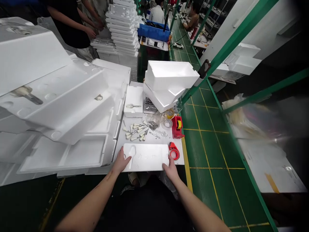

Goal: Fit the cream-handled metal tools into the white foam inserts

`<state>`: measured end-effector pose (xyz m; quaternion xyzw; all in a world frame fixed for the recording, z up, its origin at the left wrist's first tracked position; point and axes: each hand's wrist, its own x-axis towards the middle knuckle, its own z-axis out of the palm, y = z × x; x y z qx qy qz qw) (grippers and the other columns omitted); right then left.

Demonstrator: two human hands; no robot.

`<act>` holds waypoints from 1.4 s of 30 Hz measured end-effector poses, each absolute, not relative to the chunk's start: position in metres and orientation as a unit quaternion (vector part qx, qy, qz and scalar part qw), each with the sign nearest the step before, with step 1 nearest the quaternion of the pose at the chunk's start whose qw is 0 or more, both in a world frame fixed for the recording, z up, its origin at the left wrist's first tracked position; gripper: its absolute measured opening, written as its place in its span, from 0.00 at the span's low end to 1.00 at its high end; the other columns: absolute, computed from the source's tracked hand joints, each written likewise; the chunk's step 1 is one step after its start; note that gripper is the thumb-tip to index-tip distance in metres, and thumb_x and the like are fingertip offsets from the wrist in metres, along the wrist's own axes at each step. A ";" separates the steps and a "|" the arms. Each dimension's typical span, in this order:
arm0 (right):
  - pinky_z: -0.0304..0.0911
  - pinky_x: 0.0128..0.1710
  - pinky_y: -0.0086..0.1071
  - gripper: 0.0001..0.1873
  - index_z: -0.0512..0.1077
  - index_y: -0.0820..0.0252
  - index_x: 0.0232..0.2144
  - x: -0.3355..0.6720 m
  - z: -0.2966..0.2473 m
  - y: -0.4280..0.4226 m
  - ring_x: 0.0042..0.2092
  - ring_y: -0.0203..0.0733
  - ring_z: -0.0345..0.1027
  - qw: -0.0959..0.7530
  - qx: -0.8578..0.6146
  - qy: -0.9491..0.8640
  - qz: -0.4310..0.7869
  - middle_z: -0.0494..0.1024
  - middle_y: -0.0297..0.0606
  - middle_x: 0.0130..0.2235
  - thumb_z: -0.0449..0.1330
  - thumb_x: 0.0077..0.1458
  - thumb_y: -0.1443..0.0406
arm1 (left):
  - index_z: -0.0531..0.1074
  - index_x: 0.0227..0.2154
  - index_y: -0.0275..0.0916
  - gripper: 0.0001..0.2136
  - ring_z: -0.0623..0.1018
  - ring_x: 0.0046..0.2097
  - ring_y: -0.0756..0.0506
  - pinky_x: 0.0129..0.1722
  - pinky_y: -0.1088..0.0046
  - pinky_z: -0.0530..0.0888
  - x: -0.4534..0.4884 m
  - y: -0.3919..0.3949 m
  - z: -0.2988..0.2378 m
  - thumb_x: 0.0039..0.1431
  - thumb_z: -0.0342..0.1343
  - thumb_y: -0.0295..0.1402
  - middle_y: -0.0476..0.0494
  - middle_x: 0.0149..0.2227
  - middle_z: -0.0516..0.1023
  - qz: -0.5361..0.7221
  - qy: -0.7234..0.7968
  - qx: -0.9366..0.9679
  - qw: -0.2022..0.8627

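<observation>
At the bench, left hand and right hand seemingly pinch a foam box between fingers at its ends, apt for light, crushable foam.

Between our left hand and right hand we hold a white, rectangular foam panel lengthwise, roughly level, its round-headed, narrow-stemmed recess facing up beside the left.

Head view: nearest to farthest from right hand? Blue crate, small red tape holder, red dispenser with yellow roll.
1. Small red tape holder: just beyond the right hand.
2. Red dispenser: farther ahead, slightly right.
3. Blue crate: far background, leftward.
</observation>
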<state>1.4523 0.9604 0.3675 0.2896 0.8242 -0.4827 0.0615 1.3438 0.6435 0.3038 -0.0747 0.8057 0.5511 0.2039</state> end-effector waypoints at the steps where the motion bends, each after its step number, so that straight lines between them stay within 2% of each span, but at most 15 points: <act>1: 0.55 0.64 0.46 0.38 0.57 0.61 0.63 1.443 0.368 0.965 0.64 0.53 0.62 0.069 0.283 0.836 -0.466 0.67 0.51 0.63 0.61 0.53 0.56 | 0.45 0.69 0.31 0.45 0.55 0.70 0.30 0.69 0.52 0.54 1.338 0.646 0.300 0.53 0.61 0.38 0.23 0.70 0.52 0.541 0.812 -0.081 0.206; 3: 0.57 0.63 0.45 0.38 0.55 0.64 0.64 1.419 0.375 0.977 0.64 0.53 0.62 0.068 0.269 0.864 -0.420 0.65 0.53 0.64 0.59 0.55 0.55 | 0.45 0.69 0.29 0.44 0.55 0.70 0.29 0.68 0.50 0.54 1.330 0.650 0.296 0.54 0.60 0.38 0.21 0.70 0.51 0.524 0.821 -0.089 0.208; 5: 0.61 0.60 0.41 0.34 0.55 0.67 0.64 1.385 0.385 0.990 0.61 0.49 0.65 0.070 0.244 0.905 -0.341 0.66 0.55 0.63 0.54 0.60 0.56 | 0.47 0.69 0.30 0.41 0.54 0.71 0.30 0.69 0.50 0.53 1.324 0.652 0.297 0.56 0.57 0.37 0.23 0.70 0.50 0.514 0.830 -0.086 0.197; 8: 0.63 0.56 0.34 0.24 0.62 0.66 0.59 1.313 0.395 1.007 0.55 0.42 0.70 0.150 0.149 0.960 -0.184 0.72 0.50 0.58 0.46 0.65 0.61 | 0.52 0.67 0.35 0.33 0.53 0.71 0.35 0.70 0.53 0.51 1.316 0.656 0.309 0.61 0.53 0.37 0.30 0.70 0.53 0.504 0.845 -0.084 0.161; 10: 0.64 0.53 0.34 0.19 0.69 0.62 0.53 1.261 0.390 1.013 0.52 0.43 0.71 0.217 0.096 0.963 -0.129 0.76 0.47 0.53 0.49 0.65 0.61 | 0.56 0.65 0.36 0.28 0.56 0.70 0.37 0.70 0.53 0.53 1.307 0.663 0.320 0.63 0.50 0.37 0.32 0.68 0.56 0.486 0.859 -0.081 0.135; 13: 0.66 0.48 0.38 0.14 0.76 0.61 0.45 1.199 0.365 1.009 0.49 0.51 0.74 0.303 0.056 0.946 -0.099 0.80 0.50 0.47 0.61 0.58 0.61 | 0.60 0.62 0.36 0.24 0.59 0.69 0.37 0.68 0.52 0.56 1.286 0.681 0.332 0.65 0.47 0.38 0.31 0.67 0.59 0.448 0.885 -0.051 0.114; 15: 0.66 0.47 0.41 0.13 0.78 0.64 0.43 1.175 0.345 1.000 0.49 0.55 0.74 0.349 0.033 0.933 -0.075 0.80 0.54 0.46 0.63 0.55 0.64 | 0.63 0.60 0.36 0.22 0.60 0.68 0.37 0.67 0.51 0.59 1.268 0.697 0.332 0.65 0.47 0.37 0.32 0.66 0.61 0.421 0.900 -0.013 0.114; 20: 0.66 0.45 0.41 0.13 0.78 0.67 0.42 1.160 0.326 0.990 0.48 0.55 0.76 0.406 0.007 0.913 -0.050 0.80 0.57 0.45 0.57 0.56 0.72 | 0.71 0.53 0.38 0.18 0.71 0.60 0.37 0.62 0.53 0.66 1.216 0.740 0.312 0.65 0.44 0.35 0.35 0.56 0.73 0.353 0.913 0.082 0.185; 24: 0.65 0.38 0.38 0.12 0.77 0.63 0.40 1.166 0.345 1.008 0.44 0.54 0.75 0.389 0.008 0.919 -0.057 0.81 0.53 0.43 0.56 0.57 0.66 | 0.74 0.49 0.37 0.17 0.75 0.53 0.35 0.54 0.55 0.71 1.179 0.773 0.294 0.65 0.45 0.33 0.33 0.49 0.78 0.324 0.910 0.110 0.235; 26: 0.62 0.34 0.35 0.13 0.76 0.59 0.39 1.176 0.359 1.026 0.40 0.49 0.74 0.363 0.016 0.928 -0.083 0.80 0.47 0.40 0.53 0.59 0.61 | 0.75 0.48 0.37 0.16 0.76 0.51 0.35 0.52 0.56 0.71 1.166 0.794 0.289 0.65 0.46 0.31 0.32 0.48 0.78 0.309 0.904 0.153 0.254; 28: 0.58 0.31 0.32 0.11 0.72 0.57 0.32 1.191 0.371 1.047 0.35 0.44 0.70 0.325 0.052 0.932 -0.150 0.78 0.39 0.33 0.52 0.59 0.60 | 0.76 0.46 0.37 0.14 0.75 0.51 0.36 0.53 0.58 0.69 1.157 0.822 0.286 0.62 0.49 0.28 0.33 0.48 0.78 0.303 0.889 0.218 0.266; 31: 0.53 0.28 0.31 0.12 0.62 0.55 0.24 1.223 0.383 1.079 0.28 0.39 0.62 0.261 0.143 0.914 -0.276 0.68 0.31 0.23 0.56 0.55 0.58 | 0.76 0.46 0.39 0.14 0.72 0.55 0.37 0.56 0.60 0.66 1.154 0.870 0.285 0.60 0.52 0.24 0.35 0.51 0.76 0.305 0.859 0.314 0.265; 35: 0.52 0.27 0.30 0.18 0.56 0.54 0.22 1.268 0.390 1.099 0.25 0.36 0.57 0.230 0.230 0.853 -0.408 0.63 0.26 0.20 0.60 0.53 0.55 | 0.72 0.50 0.38 0.16 0.69 0.57 0.35 0.56 0.55 0.65 1.154 0.917 0.281 0.63 0.48 0.22 0.30 0.53 0.73 0.302 0.849 0.356 0.248; 39: 0.58 0.28 0.31 0.17 0.58 0.53 0.25 1.290 0.388 1.098 0.25 0.38 0.64 0.203 0.310 0.764 -0.528 0.67 0.27 0.21 0.63 0.50 0.55 | 0.72 0.50 0.35 0.17 0.73 0.50 0.34 0.49 0.55 0.70 1.145 0.931 0.272 0.62 0.46 0.20 0.29 0.47 0.75 0.292 0.859 0.335 0.253; 42: 0.65 0.34 0.34 0.15 0.63 0.54 0.35 1.286 0.385 1.094 0.31 0.42 0.72 0.183 0.318 0.704 -0.608 0.73 0.29 0.27 0.63 0.48 0.60 | 0.75 0.43 0.34 0.11 0.75 0.47 0.35 0.47 0.57 0.72 1.137 0.926 0.275 0.59 0.53 0.21 0.29 0.43 0.76 0.298 0.862 0.315 0.261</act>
